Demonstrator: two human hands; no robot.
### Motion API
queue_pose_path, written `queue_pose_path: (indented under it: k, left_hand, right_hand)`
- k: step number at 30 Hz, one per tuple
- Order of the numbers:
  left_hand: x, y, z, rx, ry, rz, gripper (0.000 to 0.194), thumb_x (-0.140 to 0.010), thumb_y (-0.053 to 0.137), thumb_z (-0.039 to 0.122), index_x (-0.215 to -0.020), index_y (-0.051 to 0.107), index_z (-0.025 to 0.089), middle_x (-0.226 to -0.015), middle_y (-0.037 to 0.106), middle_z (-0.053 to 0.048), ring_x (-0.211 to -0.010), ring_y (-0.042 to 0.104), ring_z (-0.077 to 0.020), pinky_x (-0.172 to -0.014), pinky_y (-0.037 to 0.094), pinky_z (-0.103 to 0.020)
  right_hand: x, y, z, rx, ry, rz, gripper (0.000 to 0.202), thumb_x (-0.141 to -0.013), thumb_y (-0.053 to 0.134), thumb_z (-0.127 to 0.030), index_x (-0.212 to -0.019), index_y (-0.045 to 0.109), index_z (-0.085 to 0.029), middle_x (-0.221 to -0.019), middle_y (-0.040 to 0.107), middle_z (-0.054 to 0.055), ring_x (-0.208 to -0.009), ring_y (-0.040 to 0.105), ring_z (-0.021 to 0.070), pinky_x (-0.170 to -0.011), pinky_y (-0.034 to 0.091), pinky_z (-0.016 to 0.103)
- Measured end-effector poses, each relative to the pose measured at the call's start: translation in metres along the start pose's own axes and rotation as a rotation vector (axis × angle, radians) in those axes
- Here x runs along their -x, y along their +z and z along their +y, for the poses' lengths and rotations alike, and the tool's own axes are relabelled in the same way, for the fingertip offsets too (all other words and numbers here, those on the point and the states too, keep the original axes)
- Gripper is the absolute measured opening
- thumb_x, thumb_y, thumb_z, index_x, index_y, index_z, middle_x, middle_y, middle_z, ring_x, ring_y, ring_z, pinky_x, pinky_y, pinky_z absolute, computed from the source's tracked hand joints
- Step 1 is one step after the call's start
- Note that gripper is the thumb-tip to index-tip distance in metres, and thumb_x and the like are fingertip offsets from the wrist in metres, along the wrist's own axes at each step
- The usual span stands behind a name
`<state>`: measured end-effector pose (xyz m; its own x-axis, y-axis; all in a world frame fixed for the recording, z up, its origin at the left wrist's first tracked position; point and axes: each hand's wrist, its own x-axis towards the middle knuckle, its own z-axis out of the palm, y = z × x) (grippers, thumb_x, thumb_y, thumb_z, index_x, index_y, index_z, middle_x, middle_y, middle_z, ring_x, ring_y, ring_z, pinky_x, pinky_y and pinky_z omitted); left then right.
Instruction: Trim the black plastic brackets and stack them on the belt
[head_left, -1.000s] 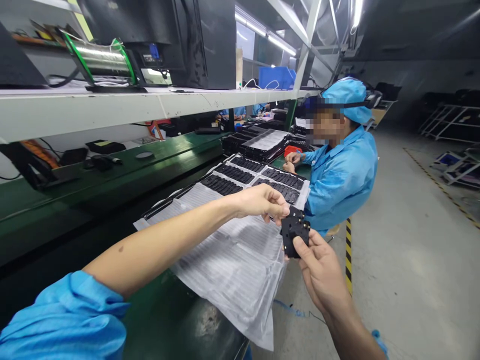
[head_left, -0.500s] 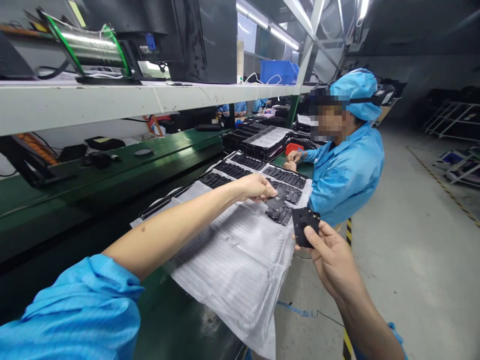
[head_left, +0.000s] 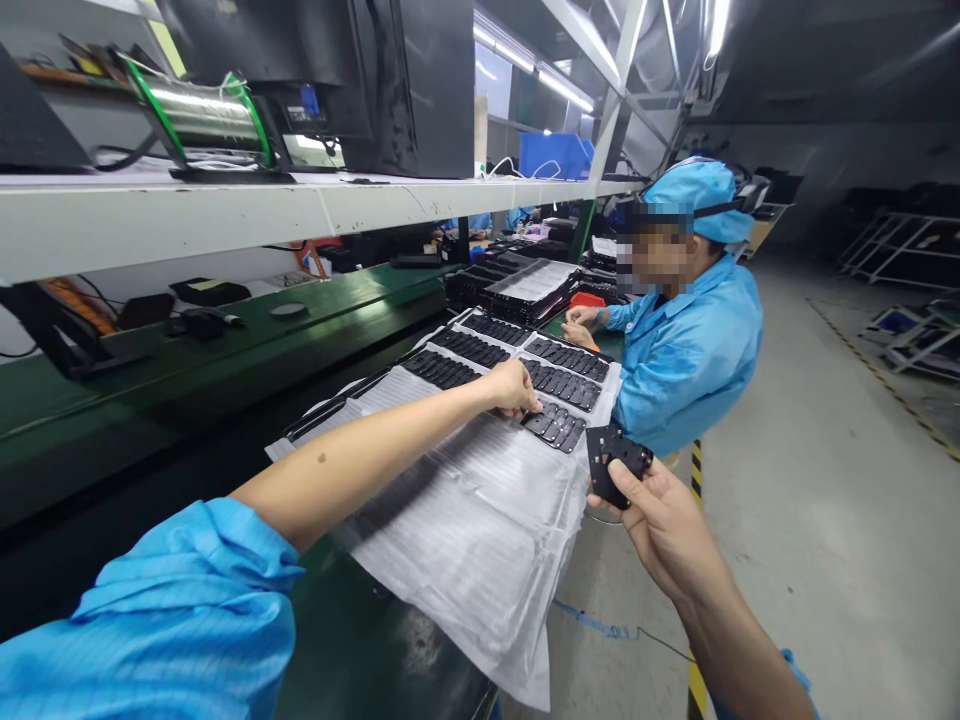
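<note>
My right hand point(head_left: 652, 510) grips a few flat black plates point(head_left: 611, 468) with small holes and posts, thumb across the front one. They are held just off the near right corner of the tray. My left hand point(head_left: 516, 388) is closed at the left end of the nearest row of black plates point(head_left: 559, 428), its fingertips on the edge of a plate mostly hidden beneath them. More rows of similar plates point(head_left: 566, 385) lie overlapped in the tray behind. A white foam sheet point(head_left: 465, 540) covers the tray's near part and hangs over the bench edge.
A co-worker in blue point(head_left: 686, 330) sits at the right, hands near a red box point(head_left: 586, 300). Stacked black trays point(head_left: 517, 280) stand farther back. A white shelf point(head_left: 337, 210) with a wire spool point(head_left: 202, 122) runs above the green bench point(head_left: 360, 300).
My left hand has lowered a black plate from above the rows to the left end of the nearest row. The right hand stays nearly in place, its plates tilted slightly.
</note>
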<state>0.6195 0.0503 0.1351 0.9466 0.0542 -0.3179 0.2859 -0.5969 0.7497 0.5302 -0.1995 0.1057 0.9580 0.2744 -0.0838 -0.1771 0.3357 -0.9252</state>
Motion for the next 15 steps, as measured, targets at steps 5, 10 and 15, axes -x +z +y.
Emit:
queue_pose_path:
  k: [5,10,15]
  left_hand:
    - [0.036,-0.005,0.012,0.215,0.180,-0.085,0.032,-0.096,0.080,0.034,-0.077,0.068,0.012,-0.072,0.072,-0.003,-0.058,0.066,-0.0100,-0.053,0.048,-0.021]
    - [0.058,-0.007,0.017,0.368,0.312,-0.189,0.026,-0.089,0.085,0.032,-0.079,0.070,0.013,-0.072,0.073,-0.003,-0.065,0.068,-0.0117,-0.061,0.052,-0.023]
    - [0.032,-0.031,0.007,0.323,0.309,-0.120,0.022,-0.090,0.083,0.026,-0.077,0.069,0.014,-0.068,0.069,0.002,-0.062,0.066,-0.0098,-0.060,0.047,-0.022]
  right_hand:
    - [-0.016,0.016,0.000,-0.016,-0.069,0.010,0.048,-0.063,0.103,-0.038,-0.100,0.076,-0.023,-0.109,0.079,0.003,-0.089,0.070,0.0192,-0.057,0.062,0.026]
    - [-0.040,0.041,0.005,-0.042,-0.114,-0.003,0.053,-0.064,0.100,-0.037,-0.108,0.075,-0.023,-0.109,0.080,0.003,-0.085,0.072,0.0192,-0.055,0.059,0.025]
    - [-0.054,0.038,0.007,-0.089,-0.095,0.001,0.039,-0.068,0.098,-0.037,-0.093,0.073,-0.021,-0.085,0.076,0.000,-0.075,0.070,0.0164,-0.056,0.059,0.024]
